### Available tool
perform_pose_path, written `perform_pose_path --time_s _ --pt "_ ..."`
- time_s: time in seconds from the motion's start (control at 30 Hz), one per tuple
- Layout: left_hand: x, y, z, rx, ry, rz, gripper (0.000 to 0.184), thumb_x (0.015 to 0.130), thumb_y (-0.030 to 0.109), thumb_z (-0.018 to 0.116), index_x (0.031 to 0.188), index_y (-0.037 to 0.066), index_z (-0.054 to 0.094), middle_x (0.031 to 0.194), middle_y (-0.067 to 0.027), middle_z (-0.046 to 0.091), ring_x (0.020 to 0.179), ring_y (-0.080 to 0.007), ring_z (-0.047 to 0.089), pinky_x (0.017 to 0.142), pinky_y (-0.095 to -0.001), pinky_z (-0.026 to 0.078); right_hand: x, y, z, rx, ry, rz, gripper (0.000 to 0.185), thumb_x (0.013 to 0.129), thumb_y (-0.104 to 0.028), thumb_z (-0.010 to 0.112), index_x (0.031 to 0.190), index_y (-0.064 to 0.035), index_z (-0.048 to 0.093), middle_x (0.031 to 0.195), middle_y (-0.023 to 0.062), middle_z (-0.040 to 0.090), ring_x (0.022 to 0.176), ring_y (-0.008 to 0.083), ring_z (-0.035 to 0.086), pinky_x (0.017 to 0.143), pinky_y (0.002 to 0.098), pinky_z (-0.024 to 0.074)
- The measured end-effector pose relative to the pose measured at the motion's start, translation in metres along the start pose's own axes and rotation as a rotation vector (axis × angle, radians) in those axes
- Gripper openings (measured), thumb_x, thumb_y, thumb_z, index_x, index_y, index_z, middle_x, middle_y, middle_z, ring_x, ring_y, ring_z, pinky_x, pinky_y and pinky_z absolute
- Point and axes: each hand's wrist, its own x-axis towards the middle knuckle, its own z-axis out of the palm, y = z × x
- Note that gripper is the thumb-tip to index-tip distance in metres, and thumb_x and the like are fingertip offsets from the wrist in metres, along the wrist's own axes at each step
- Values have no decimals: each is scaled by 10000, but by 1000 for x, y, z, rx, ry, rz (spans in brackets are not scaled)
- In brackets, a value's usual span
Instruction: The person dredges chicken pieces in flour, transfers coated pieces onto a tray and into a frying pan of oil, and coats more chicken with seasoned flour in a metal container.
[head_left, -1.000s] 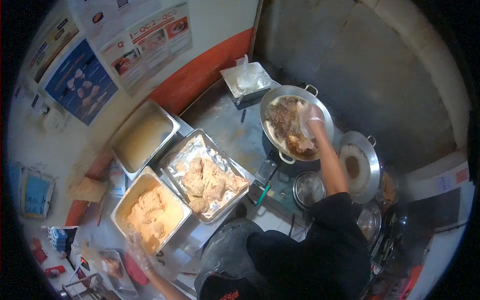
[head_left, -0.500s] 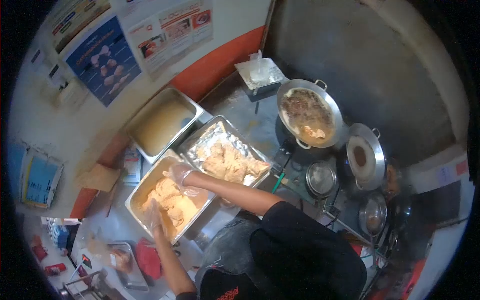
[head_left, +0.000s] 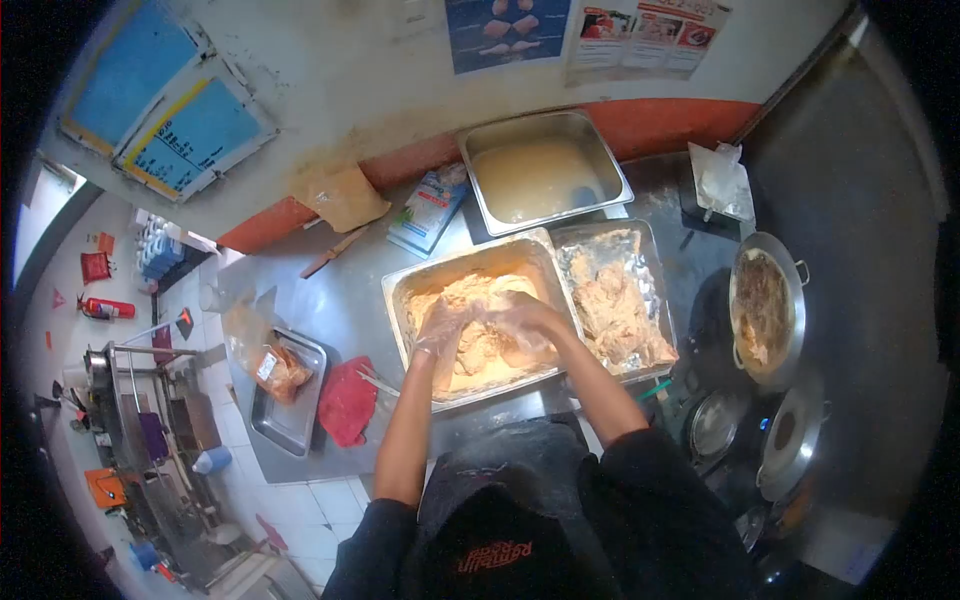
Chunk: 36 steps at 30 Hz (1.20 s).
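Note:
Both of my hands wear clear plastic gloves and are down in a metal tray [head_left: 395,300] of orange-tinted flour with coated pieces [head_left: 480,345]. My left hand [head_left: 440,330] is at the tray's left part, against the pieces. Opposite it, my right hand [head_left: 525,322] touches the pieces from the right. Flour and the gloves hide the fingertips, so what each hand grips is unclear. A foil-lined tray [head_left: 665,310] holding coated pieces [head_left: 615,310] adjoins on the right. Behind them sits a deep pan of cloudy liquid [head_left: 540,180].
A wok of bubbling oil [head_left: 765,305] stands at the right, with a second wok [head_left: 790,440] nearer me. At left are a tray with bagged meat [head_left: 283,375], a red cloth [head_left: 347,400], a knife [head_left: 333,252] and a brown paper piece [head_left: 340,197].
The view has swung left. My right hand left the wok for the flour tray; both hands are now closer together among the pieces there.

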Motion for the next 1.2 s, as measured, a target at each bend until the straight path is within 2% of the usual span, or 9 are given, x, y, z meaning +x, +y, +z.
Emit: perform_pose_path --time_s 0.13,0.23,0.5,0.57,0.77,0.9,1.0,1.1,1.2 --pt "-5 7 8 760 -55 -73 700 661 273 791 1228 -63 556 1045 -250 670 990 -341 661 917 -381 507 2 27 1 -260 -37 46 936 730 -571 744 1385 41 476 1392 250 517 1276 345 519 1064 400 414" --pt "-3 -26 15 753 108 213 735 614 329 782 1168 -99 558 1072 -265 656 995 -319 658 865 -374 519 15 66 27 -305 144 -210 818 783 -542 707 1330 40 529 1333 222 575 1239 355 548 1050 397 425" --pt "-8 -34 -9 286 120 36 580 737 243 692 1204 -68 544 1067 -260 660 998 -389 643 885 -427 493 33 52 16 -224 404 -171 549 858 -474 693 1136 -1 666 1042 179 713 974 304 668 887 368 508" --pt "-11 -35 -10 247 51 1 560 744 236 688 1194 -65 550 1060 -261 658 1000 -392 642 881 -426 494 16 31 6 295 419 15 519 872 -460 666 1098 7 667 1021 208 702 956 301 669 823 373 518" --pt "-52 18 11 553 444 309 514 742 168 686 1187 -59 566 1067 -249 655 1024 -395 633 893 -438 498 -3 14 -12 -58 351 -157 351 856 -283 686 1047 10 656 1072 262 661 953 331 651 799 409 511" --pt "-50 23 9 582 368 429 520 722 113 696 1200 -48 572 1095 -244 647 1040 -391 624 910 -440 498 29 53 -6 -298 380 -113 449 864 -288 687 1204 -5 610 1225 256 610 1110 333 604 928 385 486" --pt "-36 -11 8 580 322 475 472 715 102 701 1157 -28 600 1062 -230 651 1025 -374 624 913 -425 495 -4 43 -7 248 143 -393 771 809 -419 745 1386 8 464 1330 259 562 1228 306 559 1049 361 445" --pt "-40 16 12 518 251 367 386 712 112 715 1068 -10 630 992 -202 659 954 -337 632 881 -406 504 -19 23 2 -268 -8 -395 836 773 -464 744 1427 -36 447 1420 194 512 1313 313 489 1092 348 388" --pt "-33 14 15 159 43 300 241 774 180 738 938 23 656 859 -103 655 763 -218 614 705 -348 511 0 31 51 -104 83 -391 734 703 -432 757 1310 -59 581 1301 205 599 1179 323 587 1020 374 453"
